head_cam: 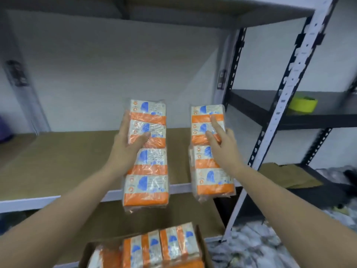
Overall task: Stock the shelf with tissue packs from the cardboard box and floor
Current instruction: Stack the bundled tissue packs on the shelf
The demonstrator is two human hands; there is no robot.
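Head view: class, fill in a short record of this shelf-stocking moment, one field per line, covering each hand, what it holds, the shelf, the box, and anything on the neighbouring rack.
left hand: grips left tissue pack strip, held upright
right hand: grips right tissue pack strip, index finger extended
shelf board: brown, bare where visible, behind both strips
cardboard box: below, open, holding more tissue packs
neighbouring rack: yellow tape roll on the dark shelf
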